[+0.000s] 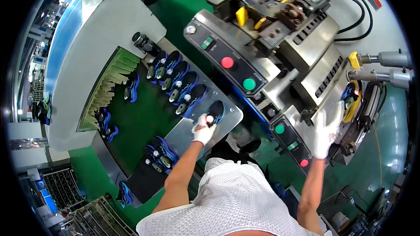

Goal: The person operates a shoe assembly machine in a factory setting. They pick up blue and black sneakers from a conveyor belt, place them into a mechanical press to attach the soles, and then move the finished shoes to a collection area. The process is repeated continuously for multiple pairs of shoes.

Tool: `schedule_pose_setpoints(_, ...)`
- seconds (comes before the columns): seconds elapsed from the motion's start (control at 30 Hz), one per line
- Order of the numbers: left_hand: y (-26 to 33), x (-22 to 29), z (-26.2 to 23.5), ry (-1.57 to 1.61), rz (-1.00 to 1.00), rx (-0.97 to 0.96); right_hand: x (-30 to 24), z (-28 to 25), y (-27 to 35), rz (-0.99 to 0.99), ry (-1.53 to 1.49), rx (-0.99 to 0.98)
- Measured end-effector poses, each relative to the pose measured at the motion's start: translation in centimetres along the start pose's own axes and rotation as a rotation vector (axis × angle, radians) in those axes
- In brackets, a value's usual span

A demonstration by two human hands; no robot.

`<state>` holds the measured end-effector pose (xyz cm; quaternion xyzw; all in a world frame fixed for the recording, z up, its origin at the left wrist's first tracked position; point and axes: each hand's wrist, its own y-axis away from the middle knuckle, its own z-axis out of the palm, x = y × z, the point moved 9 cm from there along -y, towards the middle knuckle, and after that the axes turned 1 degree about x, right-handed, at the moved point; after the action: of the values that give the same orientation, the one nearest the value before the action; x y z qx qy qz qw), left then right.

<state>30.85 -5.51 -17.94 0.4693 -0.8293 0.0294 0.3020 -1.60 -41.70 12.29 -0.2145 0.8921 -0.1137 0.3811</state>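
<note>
My left hand [203,132], in a white glove, is closed on the near end of a black and blue sports shoe [217,111] at the right end of a metal table. Part of the shoe is hidden by its fingers. My right hand [327,132], also gloved in white, has its fingers stretched out in front of the steel pressing machine [308,61]. Just beyond those fingertips, another black and blue shoe [348,93] sits in the machine beside a yellow pad [352,109]. Whether the right hand touches the machine, I cannot tell.
Several similar shoes [191,98] stand in a row on the metal table [229,120]. More shoes [159,155] rest at the near left. A green conveyor belt [144,113] leads from a grey tunnel with a fringe curtain [109,81]. Control panels with buttons [226,62] face me.
</note>
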Motion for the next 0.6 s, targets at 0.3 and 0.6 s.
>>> schedule_pose_setpoints(0.3,-3.0,2.2,-7.9,0.305,0.397,-0.033,0.9,16.8,14.4,-0.102,0.592,-0.521)
schedule_pose_setpoints(0.6,-11.9,-5.0,-7.5,-0.073,0.259,-0.062,-12.7,35.8,27.7,0.714,0.054,-0.531)
